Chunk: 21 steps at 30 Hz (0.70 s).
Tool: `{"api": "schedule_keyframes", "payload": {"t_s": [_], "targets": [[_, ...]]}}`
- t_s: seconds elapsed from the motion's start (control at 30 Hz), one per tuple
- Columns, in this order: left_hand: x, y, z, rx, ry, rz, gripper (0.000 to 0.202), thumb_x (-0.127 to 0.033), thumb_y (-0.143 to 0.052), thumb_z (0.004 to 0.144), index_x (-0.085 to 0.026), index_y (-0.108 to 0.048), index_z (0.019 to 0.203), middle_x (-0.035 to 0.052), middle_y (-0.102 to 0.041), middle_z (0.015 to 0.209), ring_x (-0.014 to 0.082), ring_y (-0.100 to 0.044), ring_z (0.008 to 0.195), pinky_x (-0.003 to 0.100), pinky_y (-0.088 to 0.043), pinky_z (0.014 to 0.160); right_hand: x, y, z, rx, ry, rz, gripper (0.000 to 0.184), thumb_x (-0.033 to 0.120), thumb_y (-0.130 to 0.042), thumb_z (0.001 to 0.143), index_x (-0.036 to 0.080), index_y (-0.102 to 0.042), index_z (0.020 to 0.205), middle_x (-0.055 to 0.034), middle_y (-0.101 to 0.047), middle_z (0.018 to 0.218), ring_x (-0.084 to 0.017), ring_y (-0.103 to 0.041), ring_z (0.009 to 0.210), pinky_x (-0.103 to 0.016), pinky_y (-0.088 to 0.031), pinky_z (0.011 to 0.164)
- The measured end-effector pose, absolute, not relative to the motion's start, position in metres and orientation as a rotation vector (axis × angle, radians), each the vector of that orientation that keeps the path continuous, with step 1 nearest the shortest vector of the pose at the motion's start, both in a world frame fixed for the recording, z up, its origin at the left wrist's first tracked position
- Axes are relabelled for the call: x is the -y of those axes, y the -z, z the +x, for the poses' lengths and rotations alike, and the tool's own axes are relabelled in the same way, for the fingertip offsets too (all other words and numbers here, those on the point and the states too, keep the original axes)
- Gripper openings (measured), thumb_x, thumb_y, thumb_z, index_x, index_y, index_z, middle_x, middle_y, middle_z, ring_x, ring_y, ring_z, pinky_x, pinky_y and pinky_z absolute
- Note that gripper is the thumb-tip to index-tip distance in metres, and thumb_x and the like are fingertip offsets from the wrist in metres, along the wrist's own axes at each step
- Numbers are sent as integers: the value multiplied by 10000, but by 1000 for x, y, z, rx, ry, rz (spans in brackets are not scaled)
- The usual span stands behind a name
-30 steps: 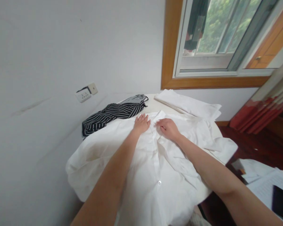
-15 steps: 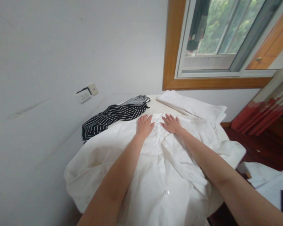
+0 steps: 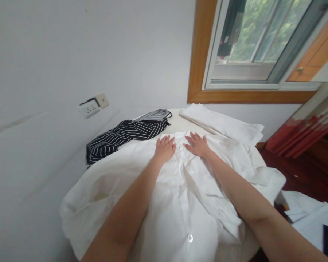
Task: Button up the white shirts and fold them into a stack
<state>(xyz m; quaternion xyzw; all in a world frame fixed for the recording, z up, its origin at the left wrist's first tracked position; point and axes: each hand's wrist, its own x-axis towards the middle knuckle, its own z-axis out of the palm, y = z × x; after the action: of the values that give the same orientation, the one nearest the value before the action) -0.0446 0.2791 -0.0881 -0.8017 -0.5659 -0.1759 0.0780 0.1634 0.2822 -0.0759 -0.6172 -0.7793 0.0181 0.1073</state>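
A white button-up shirt (image 3: 169, 203) lies spread over a pale table (image 3: 177, 123), its button front running toward me and its sides draping over the edges. My left hand (image 3: 164, 149) rests flat on the shirt just left of the collar, fingers spread. On the other side of the collar, my right hand (image 3: 197, 145) presses flat on the fabric, its fingers apart too. Neither hand grips anything. The cloth has creases below the right hand and along the button strip.
Behind the shirt lie a black-and-white striped garment (image 3: 128, 133) at left and a folded white cloth (image 3: 224, 122) at right. A wall socket (image 3: 89, 108) is at left, a wood-framed window (image 3: 246, 96) at upper right. Papers (image 3: 311, 218) lie at lower right, near a red-bottomed curtain (image 3: 292, 136).
Both hands stay flat beside the collar; the left has shifted slightly left and down in view. The camera view has moved a little, with the shirt's near part appearing lower.
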Motion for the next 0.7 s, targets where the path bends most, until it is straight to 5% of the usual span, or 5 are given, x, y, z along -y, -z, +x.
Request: {"api": "schedule_keyframes", "payload": {"t_s": [0.47, 0.7], "targets": [[-279, 87, -46, 1696, 581, -2376, 429, -349, -362, 967, -225, -557, 1328, 94, -516, 1437, 258, -424, 1357, 499, -260, 1151, -283, 78, 165, 2179, 15, -1659, 406, 460, -475, 946, 264, -599, 1280, -102, -488, 1446, -301, -361, 1365, -602, -245, 1085], [-274, 80, -43, 1659, 634, -2352, 406, -311, -441, 940, -263, -549, 1328, 96, -518, 1416, 274, -417, 1331, 506, -266, 1126, -287, 70, 158, 2367, 44, -1259, 378, 219, -505, 918, 214, -610, 1281, -108, -593, 1296, -241, -507, 1167, -388, -398, 983]]}}
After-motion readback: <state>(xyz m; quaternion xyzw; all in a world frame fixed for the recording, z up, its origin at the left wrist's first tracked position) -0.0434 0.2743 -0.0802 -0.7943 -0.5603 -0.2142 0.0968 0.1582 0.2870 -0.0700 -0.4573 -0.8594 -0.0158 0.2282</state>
